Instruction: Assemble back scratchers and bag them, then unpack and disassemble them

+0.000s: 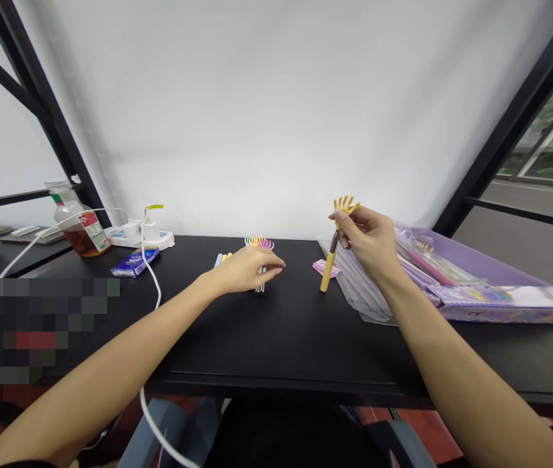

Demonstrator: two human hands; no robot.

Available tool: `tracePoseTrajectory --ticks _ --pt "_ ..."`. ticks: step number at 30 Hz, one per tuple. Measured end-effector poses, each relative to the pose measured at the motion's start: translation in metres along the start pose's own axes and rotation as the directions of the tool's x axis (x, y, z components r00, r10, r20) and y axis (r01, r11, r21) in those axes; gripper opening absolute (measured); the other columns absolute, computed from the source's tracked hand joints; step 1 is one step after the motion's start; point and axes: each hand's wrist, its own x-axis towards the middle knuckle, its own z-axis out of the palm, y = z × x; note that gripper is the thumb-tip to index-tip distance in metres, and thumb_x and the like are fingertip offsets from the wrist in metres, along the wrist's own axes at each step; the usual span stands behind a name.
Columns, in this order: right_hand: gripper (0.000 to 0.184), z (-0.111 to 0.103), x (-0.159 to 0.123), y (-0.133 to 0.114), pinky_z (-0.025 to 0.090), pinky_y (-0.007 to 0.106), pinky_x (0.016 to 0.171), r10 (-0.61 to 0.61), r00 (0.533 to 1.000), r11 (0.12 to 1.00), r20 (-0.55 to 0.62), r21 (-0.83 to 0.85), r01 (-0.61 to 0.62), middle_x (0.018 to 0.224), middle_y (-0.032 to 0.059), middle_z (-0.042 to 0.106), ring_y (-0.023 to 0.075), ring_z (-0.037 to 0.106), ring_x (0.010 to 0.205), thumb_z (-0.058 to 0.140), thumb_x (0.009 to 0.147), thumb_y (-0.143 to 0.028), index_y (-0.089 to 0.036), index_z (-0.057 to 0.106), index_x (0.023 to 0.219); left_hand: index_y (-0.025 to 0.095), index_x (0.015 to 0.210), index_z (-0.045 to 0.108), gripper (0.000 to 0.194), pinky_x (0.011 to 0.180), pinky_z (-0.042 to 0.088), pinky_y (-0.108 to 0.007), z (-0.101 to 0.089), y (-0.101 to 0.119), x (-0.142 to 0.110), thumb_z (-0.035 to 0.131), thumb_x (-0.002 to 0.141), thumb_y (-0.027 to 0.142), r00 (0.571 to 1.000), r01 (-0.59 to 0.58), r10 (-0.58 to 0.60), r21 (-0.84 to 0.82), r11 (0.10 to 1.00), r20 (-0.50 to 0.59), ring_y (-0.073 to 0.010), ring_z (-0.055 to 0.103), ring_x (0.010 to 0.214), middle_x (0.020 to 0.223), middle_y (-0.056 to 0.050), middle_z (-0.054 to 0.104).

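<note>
Near its yellow claw-shaped head, my right hand (365,235) pinches a telescopic back scratcher (328,270). Its dark shaft and yellow handle slant down toward the black table. My left hand (244,268) lies over several more back scratchers (259,243), fingers stretched out and apart from the thumb. Blue, yellow and purple claws show beyond that hand, and light blue and yellow handle ends stick out at its left. The palm hides the middle of them. A small pink card (326,268) lies just behind the held scratcher.
Clear plastic bags (362,296) and a purple box (511,304) of wrapped items are at right. On the left stand a bottle of brown liquid (84,234), a power strip (159,239) and a purple-blue packet (134,261). A white cable (158,292) crosses the table edge.
</note>
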Motion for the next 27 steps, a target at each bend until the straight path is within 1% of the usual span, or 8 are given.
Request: tracePoseTrajectory --ticks 4,9,16,18,20,22,23,27 --pt "0.035 0.004 -0.002 0.001 0.042 0.027 0.045 0.056 0.998 0.99 -0.018 0.131 -0.053 0.058 -0.0022 0.052 0.0118 0.052 0.046 0.073 0.079 -0.055 -0.02 0.067 0.082 0.019 0.116 0.069 0.03 0.081 0.05 -0.029 -0.001 0.012 0.004 0.053 0.096 0.035 0.99 0.095 -0.112 -0.177 0.98 -0.087 -0.0176 0.068 0.088 0.102 -0.007 0.074" --pt "0.038 0.012 -0.007 -0.002 0.053 0.028 0.054 0.223 0.956 0.919 0.189 0.287 -0.271 0.067 0.0012 0.064 0.0166 0.066 0.058 0.08 0.073 -0.051 -0.019 0.063 0.084 0.017 0.126 0.06 0.039 0.07 0.048 -0.023 -0.001 0.025 0.009 0.048 0.098 0.041 0.967 0.147 -0.216 -0.396 0.906 -0.136 -0.0139 0.066 0.076 0.088 -0.003 0.071" --pt "0.033 0.014 -0.014 -0.003 0.056 0.029 0.065 0.213 0.853 0.909 0.476 0.225 -0.352 0.08 0.0072 0.071 0.0196 0.07 0.075 0.081 0.074 -0.042 -0.016 0.066 0.09 0.019 0.107 0.067 0.032 0.058 0.036 -0.023 -0.004 0.026 0.008 0.045 0.099 0.042 0.956 0.186 -0.196 -0.068 0.98 -0.217 -0.0116 0.05 0.055 0.06 0.003 0.057" --pt "0.031 0.008 -0.007 0.002 0.054 0.026 0.059 0.234 0.893 0.897 0.385 0.269 -0.351 0.077 0.0055 0.069 0.0161 0.067 0.068 0.086 0.069 -0.038 -0.016 0.067 0.083 0.019 0.105 0.068 0.031 0.061 0.037 -0.024 -0.014 0.018 0.007 0.046 0.099 0.04 0.968 0.185 -0.174 0.045 0.982 -0.181 -0.0141 0.056 0.063 0.068 0.0 0.064" --pt "0.032 -0.001 0.002 0.009 0.049 0.02 0.05 0.255 0.961 0.866 0.109 0.417 -0.277 0.07 0.0005 0.064 0.0093 0.059 0.058 0.09 0.062 -0.032 -0.018 0.064 0.073 0.019 0.1 0.07 0.028 0.065 0.039 -0.026 -0.027 0.007 0.006 0.048 0.098 0.038 0.977 0.189 -0.169 0.156 0.969 -0.133 -0.0171 0.062 0.073 0.082 -0.004 0.07" --pt "0.034 -0.007 0.011 0.017 0.042 0.015 0.043 0.293 0.938 0.814 -0.187 0.564 -0.141 0.062 -0.0047 0.056 0.0041 0.048 0.049 0.092 0.059 -0.029 -0.018 0.06 0.068 0.021 0.094 0.071 0.027 0.067 0.04 -0.027 -0.04 -0.004 0.004 0.05 0.097 0.038 0.975 0.223 -0.21 0.253 0.941 -0.075 -0.0195 0.064 0.079 0.086 -0.005 0.072" --pt "0.034 -0.008 0.013 0.02 0.039 0.014 0.042 0.319 0.913 0.786 -0.254 0.61 -0.105 0.06 -0.006 0.054 0.0032 0.045 0.048 0.091 0.061 -0.029 -0.018 0.06 0.068 0.021 0.093 0.071 0.026 0.068 0.04 -0.027 -0.045 -0.007 0.003 0.051 0.096 0.037 0.97 0.242 -0.235 0.316 0.918 -0.058 -0.0204 0.065 0.08 0.085 -0.005 0.071" --pt "0.03 0.006 0.007 0.022 0.042 0.015 0.045 0.375 0.922 0.72 -0.097 0.657 -0.224 0.062 -0.0037 0.056 0.0052 0.049 0.052 0.088 0.066 -0.034 -0.017 0.064 0.073 0.02 0.097 0.067 0.024 0.066 0.041 -0.029 -0.047 -0.004 0.002 0.046 0.097 0.033 0.958 0.278 -0.282 0.441 0.853 -0.057 -0.0213 0.064 0.081 0.09 -0.006 0.07"
